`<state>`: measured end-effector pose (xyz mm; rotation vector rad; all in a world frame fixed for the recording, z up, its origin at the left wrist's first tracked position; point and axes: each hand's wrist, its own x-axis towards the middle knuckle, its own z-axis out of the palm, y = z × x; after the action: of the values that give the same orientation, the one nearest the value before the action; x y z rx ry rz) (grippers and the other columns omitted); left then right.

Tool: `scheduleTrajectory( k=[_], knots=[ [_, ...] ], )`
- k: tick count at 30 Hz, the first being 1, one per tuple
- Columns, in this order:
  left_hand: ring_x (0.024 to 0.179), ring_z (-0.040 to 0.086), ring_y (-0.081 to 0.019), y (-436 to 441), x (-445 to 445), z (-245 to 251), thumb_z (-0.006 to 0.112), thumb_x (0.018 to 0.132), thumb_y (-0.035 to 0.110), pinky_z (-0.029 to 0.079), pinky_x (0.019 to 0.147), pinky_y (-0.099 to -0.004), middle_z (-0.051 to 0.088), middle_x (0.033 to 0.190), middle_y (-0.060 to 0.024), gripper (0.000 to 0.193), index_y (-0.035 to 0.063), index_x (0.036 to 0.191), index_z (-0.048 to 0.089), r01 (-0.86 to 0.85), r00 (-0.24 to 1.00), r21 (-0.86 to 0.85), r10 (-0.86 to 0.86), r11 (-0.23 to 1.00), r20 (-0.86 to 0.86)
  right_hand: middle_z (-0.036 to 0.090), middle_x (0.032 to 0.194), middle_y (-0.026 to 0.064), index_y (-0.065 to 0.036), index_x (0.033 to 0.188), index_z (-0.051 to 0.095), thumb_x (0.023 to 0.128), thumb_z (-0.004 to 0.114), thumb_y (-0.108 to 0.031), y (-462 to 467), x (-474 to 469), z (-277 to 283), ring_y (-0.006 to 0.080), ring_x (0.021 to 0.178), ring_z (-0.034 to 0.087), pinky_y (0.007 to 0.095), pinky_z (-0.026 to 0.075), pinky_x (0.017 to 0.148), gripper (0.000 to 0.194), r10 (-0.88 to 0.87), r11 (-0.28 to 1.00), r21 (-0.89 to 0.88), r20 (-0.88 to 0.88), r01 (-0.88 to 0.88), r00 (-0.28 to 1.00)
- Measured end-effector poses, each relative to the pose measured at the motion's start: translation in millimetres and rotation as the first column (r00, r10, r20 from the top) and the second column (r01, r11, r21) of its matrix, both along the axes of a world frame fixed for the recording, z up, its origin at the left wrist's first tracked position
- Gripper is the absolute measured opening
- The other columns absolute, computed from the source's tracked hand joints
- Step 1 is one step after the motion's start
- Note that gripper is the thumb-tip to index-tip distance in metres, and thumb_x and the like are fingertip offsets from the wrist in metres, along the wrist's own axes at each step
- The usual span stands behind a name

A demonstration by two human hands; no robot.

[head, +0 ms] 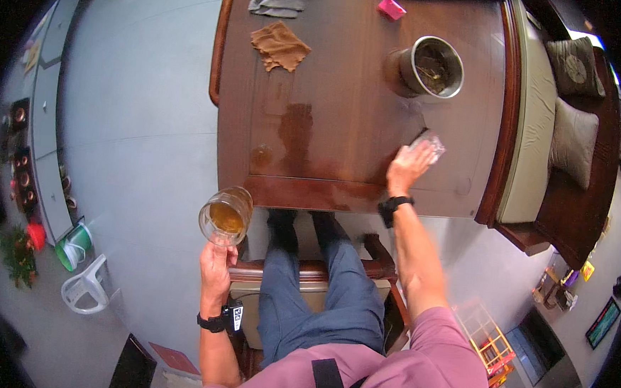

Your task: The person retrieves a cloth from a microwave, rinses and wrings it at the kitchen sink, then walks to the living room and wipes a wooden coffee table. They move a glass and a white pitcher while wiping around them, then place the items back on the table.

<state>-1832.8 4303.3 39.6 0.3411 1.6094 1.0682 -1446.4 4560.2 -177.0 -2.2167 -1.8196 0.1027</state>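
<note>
My left hand (218, 260) grips the handle of a clear glass mug (226, 215) with amber liquid in it, off the near left corner of the dark wooden table (340, 142). On the table's right part, my right hand (412, 162) lies on a crumpled, shiny, see-through wrap (432, 146); blur hides its fingertips. Above that hand stands a steel bin (438, 67) with dark scraps inside. A brown cloth (280, 46) is spread at the upper left, below a folded grey cloth (278, 2). A small pink packet (391, 8) lies near the far edge.
A wooden sofa with a pale seat cushion (531, 117) borders the table's right side. Under me is a wooden chair (310, 279). On the floor at left are a white plastic stool (85, 287) and a green bucket (74, 244), beside a long cabinet (49, 108).
</note>
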Motion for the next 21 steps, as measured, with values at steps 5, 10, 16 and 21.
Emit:
scheduleTrajectory(
  k=[5,10,16,21],
  knots=[
    [0.073,0.051,-0.011,-22,-14,6,0.051,0.111,0.044,0.043,0.068,-0.0269,0.058,0.083,-0.0029,0.042,0.0049,0.099,0.058,-0.066,0.997,-0.001,0.066,0.998,-0.04,0.027,0.169,0.0245,0.0,0.161,0.032,0.094,0.065,-0.031,-88,-166,21,0.0391,0.158,0.023,0.0529,0.013,0.13,0.081,0.585,0.762,-0.107,-0.31,-0.639,0.75],
    [0.072,0.051,-0.0101,-50,-28,9,0.051,0.111,0.045,0.043,0.067,-0.0247,0.057,0.083,-0.0024,0.041,0.0058,0.101,0.057,-0.181,0.983,0.011,0.181,0.983,0.0,0.042,0.163,0.0176,-0.005,0.154,0.045,0.093,0.07,-0.026,-43,-251,46,0.0328,0.15,0.04,0.0512,0.025,0.127,0.069,0.905,0.232,-0.038,-0.357,-0.972,0.23],
    [0.072,0.052,-0.0088,-76,-33,4,0.051,0.111,0.043,0.042,0.064,-0.0222,0.058,0.084,-0.0019,0.038,0.0064,0.102,0.056,-0.3,0.954,0.009,0.3,0.954,-0.006,0.04,0.162,0.0203,-0.007,0.154,0.045,0.1,0.061,-0.028,67,-335,26,0.0375,0.151,0.036,0.0523,0.025,0.126,0.06,0.855,0.515,0.1,-0.126,-0.852,0.502],
    [0.072,0.052,-0.0087,-81,-35,2,0.051,0.111,0.043,0.042,0.063,-0.0225,0.058,0.084,-0.0018,0.038,0.0069,0.1,0.056,-0.347,0.938,0.047,0.347,0.937,-0.002,0.042,0.159,0.0233,-0.004,0.153,0.043,0.095,0.061,-0.018,-58,-333,42,0.0401,0.15,0.038,0.0583,0.027,0.124,0.063,0.833,0.439,0.021,-0.383,-0.898,0.398]
  ],
)
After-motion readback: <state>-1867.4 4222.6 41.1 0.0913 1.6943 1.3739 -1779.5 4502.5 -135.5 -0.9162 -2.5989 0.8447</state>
